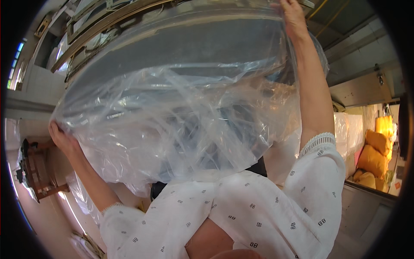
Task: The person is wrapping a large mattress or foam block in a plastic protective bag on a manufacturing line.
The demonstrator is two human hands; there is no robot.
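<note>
A wide clear plastic sheet spreads in front of me, wrinkled and shiny, hanging down toward my body. Beneath or inside it shows a broad dark grey piece with a smooth surface; the plastic blurs its exact kind. My left hand is closed on the plastic at its left edge, low down. With the arm stretched upward, my right hand grips the plastic's far right corner; its fingertips are partly cut off by the top of the picture.
Long metal or wooden rails run along the far left. A small brown wooden stand is on the left. On the right are a wooden board and stacked yellow-orange bundles beyond an opening. Pale wrapped stacks stand nearby.
</note>
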